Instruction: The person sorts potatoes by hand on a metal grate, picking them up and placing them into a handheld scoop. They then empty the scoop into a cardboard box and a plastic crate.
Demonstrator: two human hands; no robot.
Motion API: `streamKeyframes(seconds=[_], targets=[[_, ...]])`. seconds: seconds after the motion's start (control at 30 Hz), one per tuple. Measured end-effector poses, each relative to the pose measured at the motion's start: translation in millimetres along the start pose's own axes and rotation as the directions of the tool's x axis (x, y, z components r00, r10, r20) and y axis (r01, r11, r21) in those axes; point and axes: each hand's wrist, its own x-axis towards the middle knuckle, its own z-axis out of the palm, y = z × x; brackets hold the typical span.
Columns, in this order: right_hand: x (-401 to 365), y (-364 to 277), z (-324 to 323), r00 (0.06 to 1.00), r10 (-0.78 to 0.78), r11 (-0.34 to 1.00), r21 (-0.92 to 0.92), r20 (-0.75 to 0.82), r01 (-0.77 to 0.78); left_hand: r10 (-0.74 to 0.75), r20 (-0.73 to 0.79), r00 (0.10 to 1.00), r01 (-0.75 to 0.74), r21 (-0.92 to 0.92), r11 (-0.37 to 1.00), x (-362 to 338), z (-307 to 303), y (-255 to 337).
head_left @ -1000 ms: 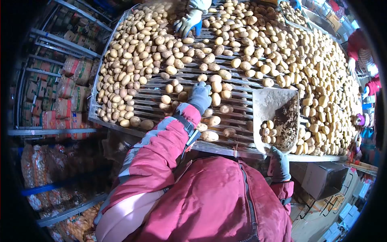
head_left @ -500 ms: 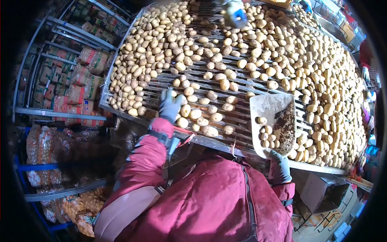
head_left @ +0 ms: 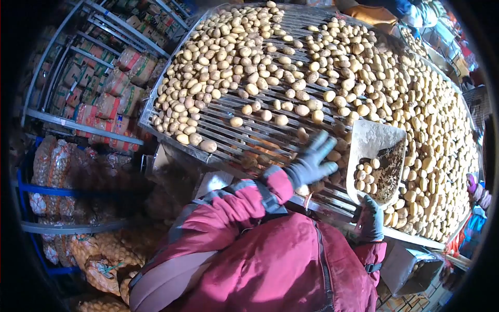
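Observation:
My left hand (head_left: 313,162), in a grey glove, is open with its fingers spread over the slatted sorting table (head_left: 228,122). Several potatoes (head_left: 302,136) lie close beside and partly under it, near the scoop. Slight motion blur softens the fingers. My right hand (head_left: 371,221), also gloved, is closed around the handle end of a dirty white scoop (head_left: 364,136) at the table's near edge. Inside the scoop lie several small potatoes (head_left: 367,174), next to a dark soiled patch.
Potatoes (head_left: 436,140) are heaped thickly on the table's right side, and another spread (head_left: 208,62) covers the left. Metal racks (head_left: 78,125) with packed sacks stand at left, above netted sacks (head_left: 52,166). A cardboard box (head_left: 410,270) sits below the table's right edge. Another person's sleeve (head_left: 422,14) shows at top right.
My left hand has swept right across the slats toward the scoop, and the potatoes there have shifted right, baring slats behind it. My right hand still holds the scoop. The view has shifted.

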Motion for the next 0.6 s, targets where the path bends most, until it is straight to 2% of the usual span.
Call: streamKeyframes(seconds=[0.03,0.07,0.1,0.13,0.17,0.2,0.27,0.3,0.33,0.37,0.4,0.47,0.5,0.53,0.57,0.6], targets=[[-6,-7,15,0.998,0.047,0.986,0.162,-0.048,-0.039,0.038,-0.082,0.996,-0.047,-0.107,0.993,-3,-15,-33],[0,-3,21,0.998,0.044,0.986,0.165,-0.047,-0.035,-0.033,0.040,0.999,0.018,0.320,0.947,8,-38,-74],[7,7,27,0.992,-0.067,0.978,0.190,-0.103,0.086,-0.253,-0.253,0.934,0.241,-0.078,0.967,7,-54,-103],[10,13,32,0.970,-0.176,0.955,0.208,-0.165,0.209,-0.211,-0.311,0.927,0.274,0.173,0.946,7,-61,-176],[6,15,27,0.991,0.061,0.955,0.295,-0.121,-0.023,-0.418,-0.364,0.832,0.467,0.057,0.882,5,-97,-178],[3,12,41,0.988,-0.005,0.937,0.343,-0.155,0.059,-0.313,-0.485,0.817,0.420,0.129,0.898,7,-84,-259],[9,26,43,0.969,-0.176,0.982,-0.102,-0.171,0.161,-0.470,-0.321,0.822,0.537,0.165,0.827,20,-90,-225],[19,32,51,0.961,0.001,0.987,0.152,-0.275,0.042,-0.168,-0.334,0.928,0.300,0.400,0.866,30,-69,-214],[28,41,53,0.963,-0.010,0.989,0.137,-0.271,0.048,-0.387,0.044,0.921,0.366,0.240,0.899,51,-121,-113],[31,40,58,0.971,0.028,0.993,0.121,-0.236,0.000,0.085,-0.035,0.996,-0.068,0.340,0.938,46,-49,-170],[33,37,61,0.977,0.068,0.994,0.103,-0.204,-0.047,-0.033,-0.086,0.996,0.038,0.064,0.997,49,-45,-137],[24,22,88,0.963,0.064,0.992,0.122,-0.262,-0.033,0.275,-0.275,0.921,-0.198,0.278,0.940,60,-71,-152],[15,11,98,0.968,0.064,0.991,0.128,-0.243,-0.033,0.161,-0.328,0.931,-0.139,0.091,0.986,75,-109,-163],[7,2,108,0.973,0.061,0.990,0.135,-0.222,-0.031,-0.035,-0.361,0.932,0.055,0.046,0.997,82,-142,-184],[3,0,123,0.948,0.062,0.975,0.220,-0.311,0.008,0.172,-0.751,0.637,0.189,0.369,0.910,100,-127,-242],[-7,-13,133,0.952,0.034,0.983,0.182,-0.304,0.022,-0.223,-0.321,0.920,0.315,0.271,0.910,112,-208,-265]])
